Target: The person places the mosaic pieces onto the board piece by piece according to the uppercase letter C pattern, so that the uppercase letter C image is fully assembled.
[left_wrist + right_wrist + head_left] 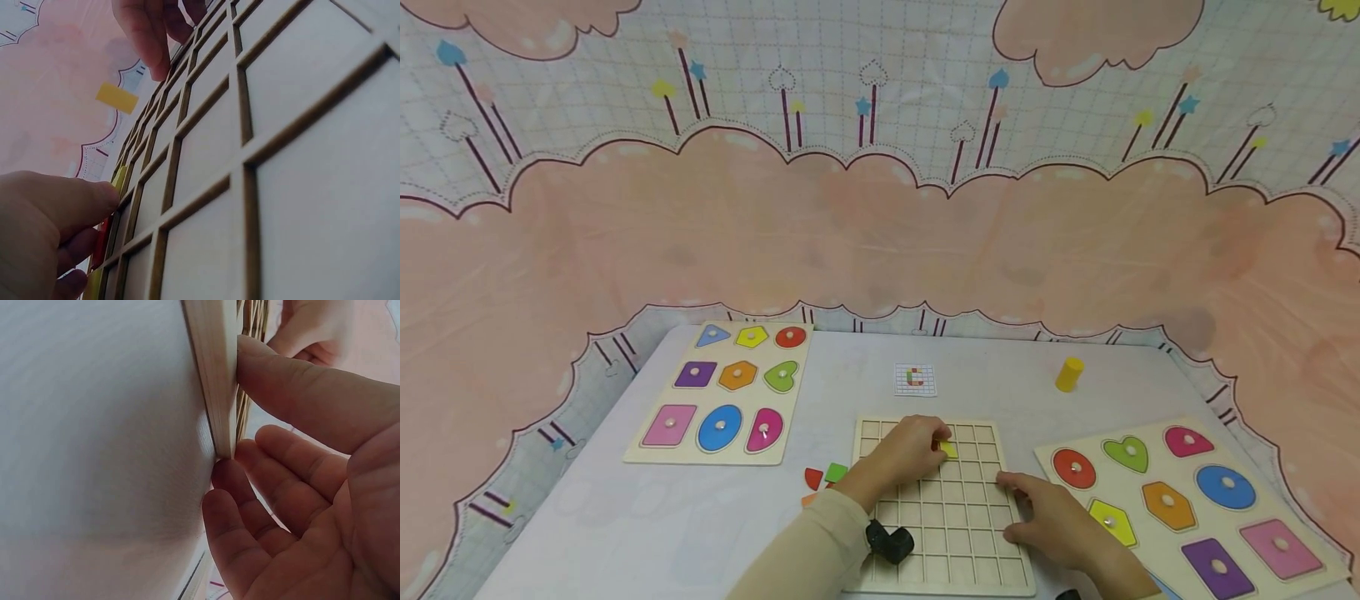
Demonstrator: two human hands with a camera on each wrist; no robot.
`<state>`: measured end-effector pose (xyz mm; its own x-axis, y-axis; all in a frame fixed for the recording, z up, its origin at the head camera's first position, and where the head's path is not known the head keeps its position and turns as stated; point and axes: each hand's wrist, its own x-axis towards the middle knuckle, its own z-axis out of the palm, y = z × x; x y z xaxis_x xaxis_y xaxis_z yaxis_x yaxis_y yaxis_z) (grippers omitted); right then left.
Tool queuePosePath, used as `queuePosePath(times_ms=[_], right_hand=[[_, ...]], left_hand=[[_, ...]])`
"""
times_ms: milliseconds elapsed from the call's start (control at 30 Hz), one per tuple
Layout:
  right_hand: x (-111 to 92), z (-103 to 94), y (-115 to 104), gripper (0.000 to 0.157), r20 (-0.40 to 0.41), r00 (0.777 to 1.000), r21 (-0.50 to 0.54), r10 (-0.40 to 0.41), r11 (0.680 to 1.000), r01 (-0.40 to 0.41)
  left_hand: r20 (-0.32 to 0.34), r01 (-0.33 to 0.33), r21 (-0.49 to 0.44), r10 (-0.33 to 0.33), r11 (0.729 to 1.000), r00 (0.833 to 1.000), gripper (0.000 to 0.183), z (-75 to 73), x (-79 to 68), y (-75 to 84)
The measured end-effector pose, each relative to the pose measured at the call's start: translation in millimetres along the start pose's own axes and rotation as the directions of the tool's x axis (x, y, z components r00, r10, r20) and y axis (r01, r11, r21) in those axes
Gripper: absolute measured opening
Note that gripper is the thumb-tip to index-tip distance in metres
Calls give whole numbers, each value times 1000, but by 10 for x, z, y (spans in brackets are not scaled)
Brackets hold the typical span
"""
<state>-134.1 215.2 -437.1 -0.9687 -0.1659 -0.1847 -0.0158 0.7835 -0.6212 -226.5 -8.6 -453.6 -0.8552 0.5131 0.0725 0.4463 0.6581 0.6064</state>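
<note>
A wooden grid board lies flat on the table with my left hand over its far part. Thumb and fingers of that hand pinch a small yellow piece at the grid. In the left wrist view, a red piece and another yellow piece show beside the fingers, partly covered by them. Along the board's right edge rests my right hand, fingers relaxed and spread. Its thumb touches the upper edge and its fingertips the side, as the right wrist view shows.
Left of the board lie loose red, green and orange pieces. A pattern card sits beyond it, a yellow cylinder at back right. Knobbed shape puzzles flank it, left and right, the right one near my forearm.
</note>
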Motion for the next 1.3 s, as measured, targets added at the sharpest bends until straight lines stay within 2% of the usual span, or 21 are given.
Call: queuePosePath(times_ms=[567, 1000, 1133, 1300], right_hand=[[-3, -13, 2, 66, 12, 1000, -5, -4, 1000, 4], [-14, -29, -13, 66, 17, 1000, 3, 0, 1000, 0], [-15, -28, -22, 66, 17, 1000, 6, 1, 1000, -1], [-22, -25, -29, 66, 17, 1000, 5, 7, 1000, -7]], left_hand=[[4, 12, 2, -12, 1000, 1000, 18, -14, -12, 1], [-2, -8, 1, 8, 1000, 1000, 22, -15, -28, -2], [-8, 8, 4, -8, 1000, 1000, 24, -55, -68, 13], [-21, 28, 1, -28, 1000, 999, 26, -175, -154, 43]])
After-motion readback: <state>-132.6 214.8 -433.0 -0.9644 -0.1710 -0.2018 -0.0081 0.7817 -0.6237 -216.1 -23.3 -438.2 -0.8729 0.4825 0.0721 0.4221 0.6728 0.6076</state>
